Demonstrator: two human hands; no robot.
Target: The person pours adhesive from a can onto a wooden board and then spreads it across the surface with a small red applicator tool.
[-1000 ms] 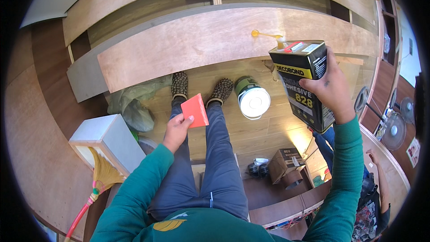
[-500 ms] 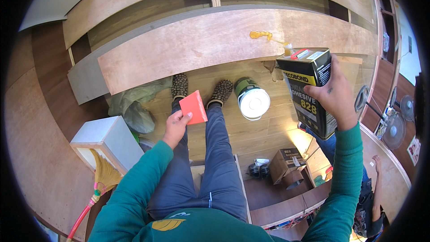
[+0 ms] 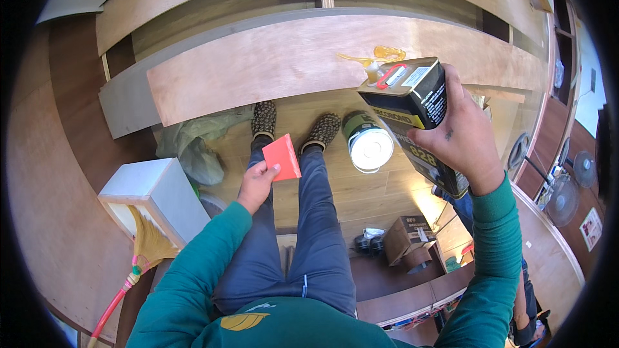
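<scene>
My right hand grips a black and yellow rectangular adhesive can from its side. The can tilts over a long plywood board, its spout at the upper left by the board's near edge. Amber adhesive lies on the board just beyond the spout. My left hand pinches a flat orange-red spreader by its lower edge, held above my legs and apart from the board.
A white-lidded pail stands on the floor right of my feet. To the left are a white box-like cabinet, a straw broom and crumpled plastic sheeting. A cardboard box sits behind at right; another person is partly visible.
My right hand has moved left and tipped the can further over. The adhesive on the board now forms a longer, looped trail. My left hand has barely shifted.
</scene>
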